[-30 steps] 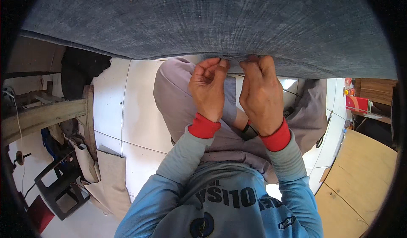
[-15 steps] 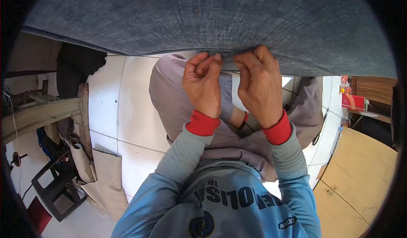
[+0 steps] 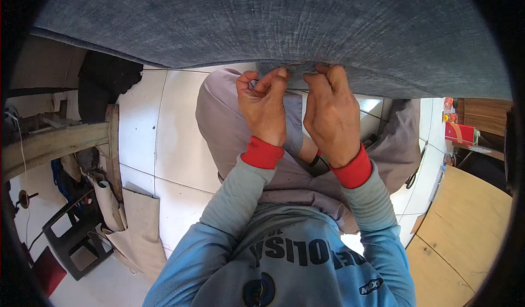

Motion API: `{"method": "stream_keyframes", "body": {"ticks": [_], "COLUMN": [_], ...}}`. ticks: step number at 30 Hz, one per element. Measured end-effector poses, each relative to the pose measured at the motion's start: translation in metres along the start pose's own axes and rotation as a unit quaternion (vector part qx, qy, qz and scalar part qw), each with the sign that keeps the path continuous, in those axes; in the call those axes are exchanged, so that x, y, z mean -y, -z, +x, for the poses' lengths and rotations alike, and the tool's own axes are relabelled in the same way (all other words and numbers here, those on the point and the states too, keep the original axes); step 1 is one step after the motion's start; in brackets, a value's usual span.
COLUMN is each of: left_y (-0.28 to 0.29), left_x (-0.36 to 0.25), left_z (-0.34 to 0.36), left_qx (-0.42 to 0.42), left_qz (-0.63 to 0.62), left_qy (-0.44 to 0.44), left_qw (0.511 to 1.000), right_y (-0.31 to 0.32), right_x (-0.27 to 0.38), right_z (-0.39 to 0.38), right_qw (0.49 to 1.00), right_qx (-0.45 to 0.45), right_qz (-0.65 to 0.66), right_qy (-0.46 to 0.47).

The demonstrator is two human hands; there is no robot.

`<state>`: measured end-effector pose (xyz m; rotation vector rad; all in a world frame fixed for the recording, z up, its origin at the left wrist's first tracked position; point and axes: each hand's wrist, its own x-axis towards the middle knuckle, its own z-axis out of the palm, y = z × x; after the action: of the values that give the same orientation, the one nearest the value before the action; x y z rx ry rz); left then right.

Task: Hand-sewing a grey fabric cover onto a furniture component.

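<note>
A large piece covered in grey-blue fabric [image 3: 262,22], like upholstery, spans the top of the view. A seam runs along its lower edge, and the cloth puckers in fine lines above my hands. My left hand [image 3: 262,110] pinches at this edge with thumb and forefinger, its other fingers curled. Just to its right, my right hand [image 3: 332,115] is closed on the same edge, knuckles up. Between the two sets of fingertips the seam looks slightly parted. Any needle or thread in my fingers is too small to make out.
My crossed legs in mauve trousers [image 3: 224,126] rest on white floor tiles [image 3: 178,121]. At left stand a wooden frame [image 3: 60,145], a dark plastic chair [image 3: 76,241] and a beige fabric piece [image 3: 139,225]. Right are wooden panels [image 3: 459,225] and a red box [image 3: 461,133].
My right hand has shifted slightly left and down along the edge, its wrist turning a little. The left hand stays nearly in place. The whole view has moved slightly.
</note>
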<state>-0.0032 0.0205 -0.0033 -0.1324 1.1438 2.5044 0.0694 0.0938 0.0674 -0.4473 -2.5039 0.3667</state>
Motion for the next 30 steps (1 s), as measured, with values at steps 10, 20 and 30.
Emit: {"method": "stream_keyframes", "body": {"ticks": [10,20,30], "left_y": [-0.02,-0.011,-0.017], "left_x": [-0.002,-0.008,-0.015], "left_z": [-0.007,-0.008,-0.005], "left_qx": [0.048,-0.013,-0.034], "left_qz": [0.016,-0.004,0.015], "left_qy": [-0.014,-0.002,0.017], "left_qw": [0.999,1.0,0.999], "right_y": [0.005,0.002,0.007], "right_x": [-0.001,-0.01,-0.005], "right_z": [0.014,0.001,0.002], "right_qw": [0.999,1.0,0.999], "right_qx": [-0.016,0.003,0.034], "right_qz": [-0.024,0.028,-0.005], "right_qy": [0.015,0.011,0.002]}}
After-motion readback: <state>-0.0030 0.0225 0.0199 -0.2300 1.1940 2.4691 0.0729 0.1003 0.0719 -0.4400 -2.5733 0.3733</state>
